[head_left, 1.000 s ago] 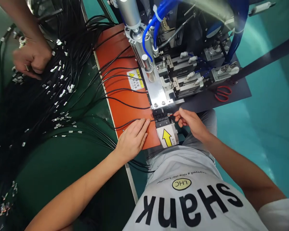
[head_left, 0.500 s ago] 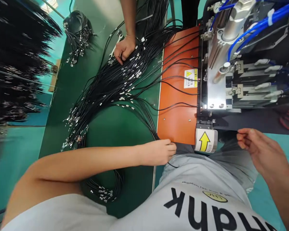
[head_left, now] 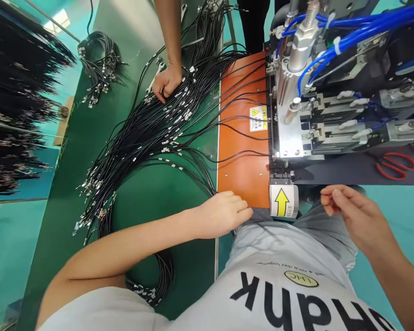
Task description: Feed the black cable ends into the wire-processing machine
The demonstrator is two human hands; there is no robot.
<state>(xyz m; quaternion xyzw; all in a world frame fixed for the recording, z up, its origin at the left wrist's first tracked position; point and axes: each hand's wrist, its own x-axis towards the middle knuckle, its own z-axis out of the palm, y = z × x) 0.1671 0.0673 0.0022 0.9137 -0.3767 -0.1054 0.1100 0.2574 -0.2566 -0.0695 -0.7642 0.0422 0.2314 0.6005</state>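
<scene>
My left hand [head_left: 224, 214] lies at the near edge of the orange plate [head_left: 241, 177], fingers together and pointing right, where black cables [head_left: 152, 133] with metal ends run under it. Whether it grips one cable is hidden. My right hand [head_left: 348, 211] hovers just right of the yellow arrow label [head_left: 283, 201] on the machine's front block, fingers loosely curled with nothing visible in them. Several cables cross the orange plate into the machine [head_left: 293, 133].
Another person's hand [head_left: 167, 82] rests on the cable pile at the far side of the green table [head_left: 89, 151]. A second cable bundle [head_left: 100, 69] lies far left. Red scissors [head_left: 396, 165] sit on the dark shelf at right. Blue hoses top the machine.
Both my hands have left the machine's front block: the left drew back to the plate's near edge, the right pulled away to the right. My view has swung left over the table.
</scene>
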